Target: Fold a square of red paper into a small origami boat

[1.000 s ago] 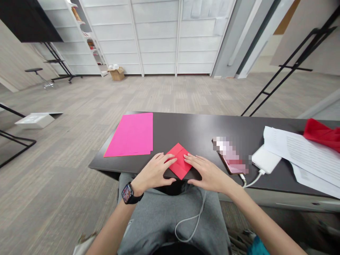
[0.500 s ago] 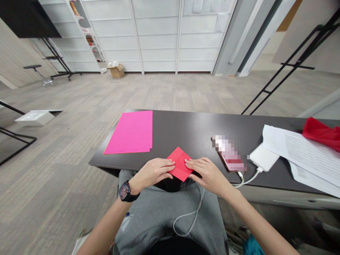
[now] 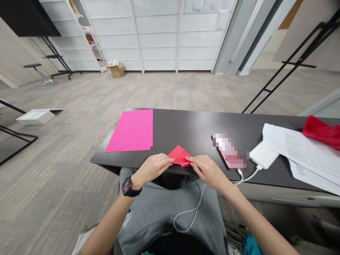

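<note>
A small folded sheet of red paper (image 3: 179,153) lies at the front edge of the dark table, its upper corner pointing away from me and its near part folded into a roughly triangular shape. My left hand (image 3: 156,165) pinches its left corner between thumb and fingers. On the opposite corner, my right hand (image 3: 205,168) grips the paper with its fingers on top. Parts of both thumbs are hidden. A black smartwatch (image 3: 130,187) is on my left wrist.
Pink paper sheets (image 3: 131,131) are stacked at the table's left. To the right lie a phone (image 3: 230,156), a white power bank (image 3: 263,156) with a cable, printed pages (image 3: 300,152) and red cloth-like material (image 3: 321,130). The dark table's (image 3: 186,124) front edge is close to my lap.
The red paper has gone from a flat diamond to a shape with its near corner folded up. Both hands have moved slightly forward with it, onto the table edge.
</note>
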A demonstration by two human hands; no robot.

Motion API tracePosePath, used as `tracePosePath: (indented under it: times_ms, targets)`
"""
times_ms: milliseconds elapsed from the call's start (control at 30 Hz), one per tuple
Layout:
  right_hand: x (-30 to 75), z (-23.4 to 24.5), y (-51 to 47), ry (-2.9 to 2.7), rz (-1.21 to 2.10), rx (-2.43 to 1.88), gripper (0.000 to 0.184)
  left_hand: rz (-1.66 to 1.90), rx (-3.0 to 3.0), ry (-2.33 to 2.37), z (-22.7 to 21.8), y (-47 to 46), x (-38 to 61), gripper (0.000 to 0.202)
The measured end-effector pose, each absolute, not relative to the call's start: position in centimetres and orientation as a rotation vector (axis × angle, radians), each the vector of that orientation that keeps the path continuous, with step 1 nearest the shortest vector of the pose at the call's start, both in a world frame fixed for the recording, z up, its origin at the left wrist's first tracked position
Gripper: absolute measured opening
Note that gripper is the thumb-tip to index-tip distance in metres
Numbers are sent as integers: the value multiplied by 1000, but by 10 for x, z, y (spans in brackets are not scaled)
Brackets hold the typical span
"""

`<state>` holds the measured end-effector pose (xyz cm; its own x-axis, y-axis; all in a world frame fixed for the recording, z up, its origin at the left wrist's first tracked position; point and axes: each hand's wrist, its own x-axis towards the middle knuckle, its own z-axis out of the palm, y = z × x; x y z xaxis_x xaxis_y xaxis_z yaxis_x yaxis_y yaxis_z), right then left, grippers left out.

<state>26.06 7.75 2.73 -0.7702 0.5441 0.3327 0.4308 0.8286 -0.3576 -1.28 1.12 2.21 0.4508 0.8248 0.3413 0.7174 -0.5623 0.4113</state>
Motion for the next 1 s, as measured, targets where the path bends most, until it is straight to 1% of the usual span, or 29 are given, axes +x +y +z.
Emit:
tracePosePath:
  times_ms: [167, 300, 467, 567, 733, 900, 1000]
  targets:
    - [256, 25, 80, -2514, 379, -764, 33, 849, 2416, 1465, 22, 15, -8, 23]
    - [249, 22, 82, -2376, 505, -869, 33, 934, 2176, 1589, 23, 21, -1, 22]
    - [238, 17, 93, -2163, 673, -1035, 21, 1038, 2022, 1666, 19, 31, 4, 17]
    - [233, 14, 100, -2145, 708, -1048, 15, 1062, 1986, 1656, 17, 35, 6, 14]
    - [230, 15, 100, -2187, 610, -996, 21, 1062, 2000, 1651, 17, 35, 8, 12]
    - [235, 20, 91, -2344, 423, -931, 36, 1034, 2075, 1657, 15, 34, 9, 14]
    - [240, 20, 87, -2463, 277, -920, 37, 1016, 2131, 1641, 14, 34, 9, 14]
